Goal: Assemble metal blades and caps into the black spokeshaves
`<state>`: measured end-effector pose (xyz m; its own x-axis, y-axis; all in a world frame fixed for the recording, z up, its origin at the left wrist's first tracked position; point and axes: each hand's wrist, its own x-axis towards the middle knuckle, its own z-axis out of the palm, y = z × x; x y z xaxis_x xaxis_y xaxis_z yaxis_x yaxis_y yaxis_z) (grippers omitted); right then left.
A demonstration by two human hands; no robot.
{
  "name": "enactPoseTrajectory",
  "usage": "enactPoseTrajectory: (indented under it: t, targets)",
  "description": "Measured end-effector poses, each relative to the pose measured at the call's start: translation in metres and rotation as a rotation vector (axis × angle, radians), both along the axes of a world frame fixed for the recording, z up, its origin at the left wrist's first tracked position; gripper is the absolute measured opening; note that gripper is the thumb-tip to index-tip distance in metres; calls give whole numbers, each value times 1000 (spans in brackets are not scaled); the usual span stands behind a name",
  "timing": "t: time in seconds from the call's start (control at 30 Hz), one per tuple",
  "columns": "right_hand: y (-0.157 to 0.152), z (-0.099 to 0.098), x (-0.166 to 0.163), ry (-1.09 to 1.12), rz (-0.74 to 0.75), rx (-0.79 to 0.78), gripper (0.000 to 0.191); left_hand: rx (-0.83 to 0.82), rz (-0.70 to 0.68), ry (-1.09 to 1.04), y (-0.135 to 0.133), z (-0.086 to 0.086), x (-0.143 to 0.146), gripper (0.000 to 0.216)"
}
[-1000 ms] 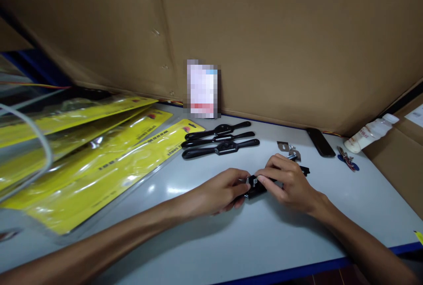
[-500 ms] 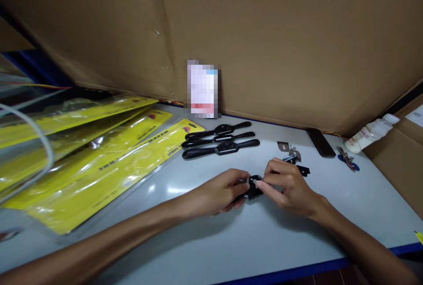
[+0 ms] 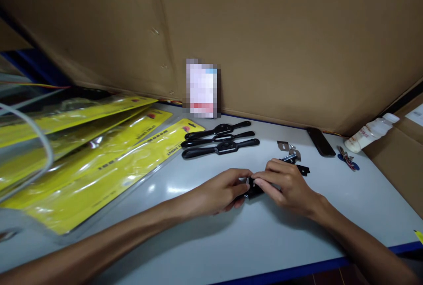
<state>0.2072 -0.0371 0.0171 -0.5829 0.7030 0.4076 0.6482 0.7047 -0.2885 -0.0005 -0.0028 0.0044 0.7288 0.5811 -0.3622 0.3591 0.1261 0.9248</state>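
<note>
Left hand: my left hand (image 3: 222,193) rests low on the table (image 3: 185,241); its fingers curl narrowly around the near end of the black tool (image 3: 253,189), steadying it
Right hand: my right hand (image 3: 287,185) sits just right of the left one, fingertips nearly touching it; thumb and forefinger pinch a small part at the middle of the black tool; I cannot tell what that part is, my fingers hide it
Black tool: it lies between both hands, touching the table; only its dark middle shows, plus a dark end (image 3: 303,170) poking out past the right hand
Beyond the hands: three finished black tools (image 3: 220,140) lie side by side, well apart from my grip; they look whole, handles out to either side
Just past the right hand: loose metal pieces (image 3: 288,149) wait on the table, near my knuckles
Far left of the left hand: yellow packages (image 3: 109,153) are stacked in clear sleeves
Far right of the right hand: a dark flat bar (image 3: 320,142), a key bunch (image 3: 346,159) and a white bottle (image 3: 370,132)
Progress: I judge three tools done and this fourth one midway; the loose metal pieces suggest fitting is left
</note>
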Motion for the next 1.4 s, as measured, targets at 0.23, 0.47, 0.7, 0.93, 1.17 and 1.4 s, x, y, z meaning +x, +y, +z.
enactPoseTrajectory:
  t: [0.23,0.47,0.7,0.93,1.17,1.4]
  targets:
    - [0,1,1,-68,-38,77,37,4,-23,18,-2,5,0,24]
    - [-2,-2,-3,-184,-47,212,35,45,-34,-25,-2,1,1,23]
    - [-8,-11,-16,-237,-107,287,37,91,-40,-48,0,-4,2,23]
    - [9,-7,6,-210,-196,200,50,23,6,-21,-2,6,-3,46]
    - [22,-4,27,-238,-441,-63,63,150,190,-84,3,13,-8,59]
    - [61,7,96,-262,-990,-152,62,1250,298,404,28,0,-23,41]
